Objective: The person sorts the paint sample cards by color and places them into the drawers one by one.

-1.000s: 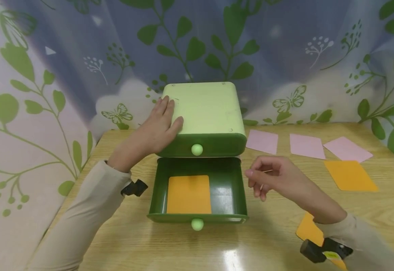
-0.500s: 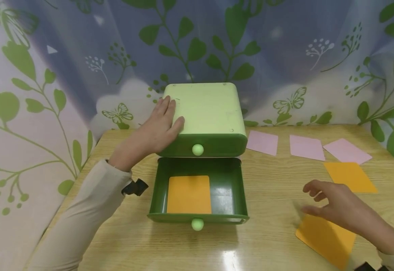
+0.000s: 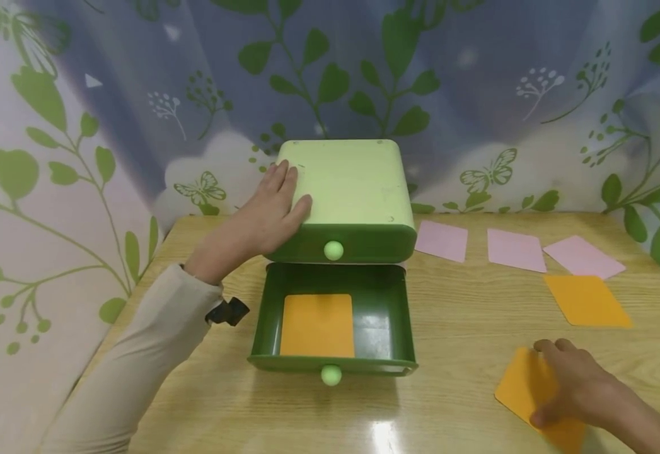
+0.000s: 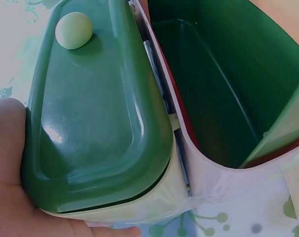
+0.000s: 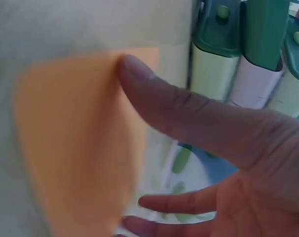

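My left hand (image 3: 264,214) lies with extended fingers on the upper left edge of a pale green drawer unit (image 3: 349,183). Its top drawer is closed, with a round knob (image 4: 74,30) on the dark green front. Below it, a dark green drawer (image 3: 383,315) is pulled out and holds an orange card (image 3: 317,325). At the lower right, my right hand (image 3: 585,384) spans another orange card (image 3: 522,384) on the table. In the right wrist view, the thumb lies over this card (image 5: 80,123) near one edge, while the other fingers extend apart from the thumb.
Three pink cards (image 3: 442,240) lie right of the unit at the back. Another orange card (image 3: 587,301) is in front of the rightmost one. The right wrist view shows a further closed drawer (image 5: 297,49) under the pulled-out one. A patterned cloth (image 3: 466,94) hangs behind the table.
My right hand has moved from beside the pulled-out drawer to the right and towards me, down onto the nearest orange card. The left hand has stayed on the unit.
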